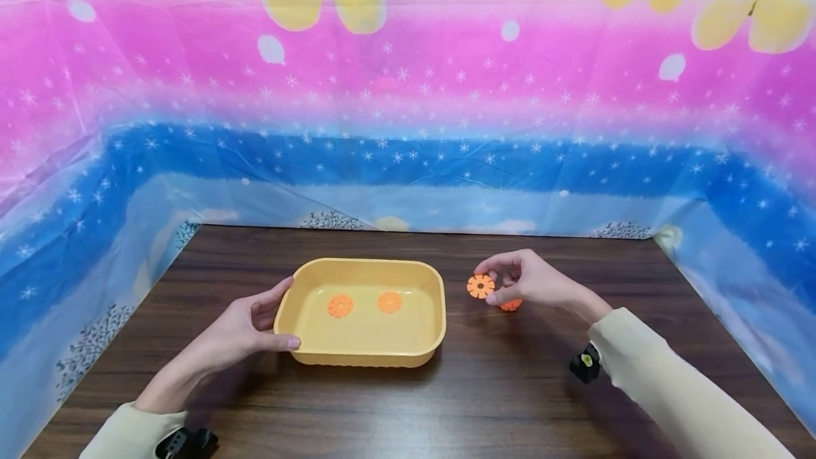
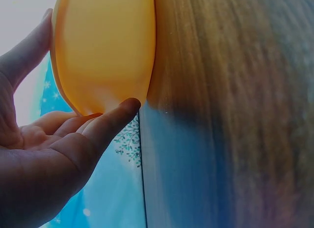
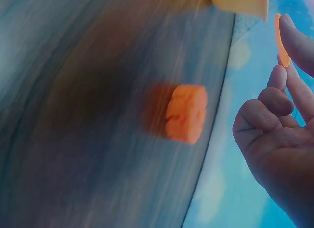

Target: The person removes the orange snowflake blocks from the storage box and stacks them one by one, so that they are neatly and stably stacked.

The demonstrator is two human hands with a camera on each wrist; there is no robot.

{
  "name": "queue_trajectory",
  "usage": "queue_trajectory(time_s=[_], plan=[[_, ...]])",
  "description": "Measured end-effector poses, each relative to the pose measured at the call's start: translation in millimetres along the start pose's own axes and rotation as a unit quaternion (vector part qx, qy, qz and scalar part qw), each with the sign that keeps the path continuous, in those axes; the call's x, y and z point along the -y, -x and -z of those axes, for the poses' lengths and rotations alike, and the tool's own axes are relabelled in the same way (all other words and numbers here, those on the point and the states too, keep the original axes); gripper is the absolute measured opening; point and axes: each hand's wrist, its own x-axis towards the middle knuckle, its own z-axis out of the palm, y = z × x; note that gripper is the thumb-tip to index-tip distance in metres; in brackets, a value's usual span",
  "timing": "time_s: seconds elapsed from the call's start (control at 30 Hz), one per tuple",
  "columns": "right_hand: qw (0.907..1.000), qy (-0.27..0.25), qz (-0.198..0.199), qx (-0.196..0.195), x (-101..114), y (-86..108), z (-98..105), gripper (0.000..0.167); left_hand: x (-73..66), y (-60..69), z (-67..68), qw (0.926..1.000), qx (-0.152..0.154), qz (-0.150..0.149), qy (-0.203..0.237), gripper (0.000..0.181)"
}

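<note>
A yellow plastic basin [image 1: 360,360] stands on the table with two orange notched discs [image 1: 341,306] lying apart on its floor. My left hand [image 1: 239,328] grips the basin's left end, thumb at the front corner and fingers at the back one. In the left wrist view the fingers [image 2: 110,122] touch the basin wall [image 2: 105,51]. Right of the basin, my right hand [image 1: 532,282] pinches another orange notched disc [image 1: 481,286] by its edge, above the table. Below that hand is a short stack of orange discs [image 3: 186,114], partly hidden in the head view.
The dark wood-grain table [image 1: 408,416] runs back to a patterned cloth [image 1: 408,161] that hangs behind it and along both sides. A small black device [image 1: 585,363] is on the right wrist, and another [image 1: 186,443] on the left.
</note>
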Motion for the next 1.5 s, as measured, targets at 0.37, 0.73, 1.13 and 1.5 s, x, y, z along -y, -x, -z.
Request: queue_trajectory(time_s=[0.37,0.73,1.13,1.5], plan=[[0.9989,-0.007,-0.031,-0.036,-28.0,14.8,12.8,0.043,-0.6,-0.5,-0.1,1.0000,0.001,-0.006,0.004,0.096],[0.9987,0.014,-0.023,-0.043,-50.5,21.6,21.0,0.041,-3.0,-0.4,3.1,0.9999,-0.002,0.000,-0.015,0.096],[0.9970,0.043,-0.036,-0.054,-56.2,25.2,19.6,0.039,-1.9,-0.9,2.5,0.9998,0.003,-0.010,-0.015,0.095],[0.9961,0.059,-0.035,-0.056,-58.2,23.9,18.3,0.038,0.1,-0.7,0.7,0.9999,0.001,-0.013,-0.003,0.094]])
